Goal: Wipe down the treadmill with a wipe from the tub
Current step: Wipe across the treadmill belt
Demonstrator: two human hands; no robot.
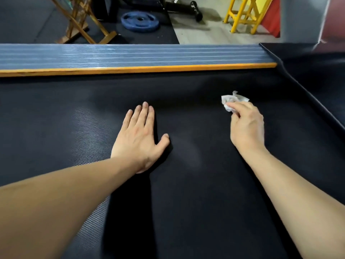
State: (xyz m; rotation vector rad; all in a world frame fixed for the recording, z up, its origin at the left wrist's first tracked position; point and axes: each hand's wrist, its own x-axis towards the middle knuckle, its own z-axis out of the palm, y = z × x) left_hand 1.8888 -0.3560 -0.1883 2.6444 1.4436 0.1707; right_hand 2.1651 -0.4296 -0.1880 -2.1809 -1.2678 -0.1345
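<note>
The treadmill's black textured belt [196, 184] fills most of the view. Its ribbed grey side rail [130, 55] with an orange strip runs across the top. My left hand [139, 138] lies flat on the belt, fingers straight and together, thumb out. My right hand [246, 126] holds a crumpled white wipe [233, 100] against the belt near the belt's right end, fingers curled over it. The tub is not in view.
The treadmill's black motor cover [317, 71] rises at the right. Beyond the rail lie a blue weight plate [140, 21], a wooden folding stand [80, 21], a yellow stool [246, 14] and a black dumbbell [186, 8] on the floor.
</note>
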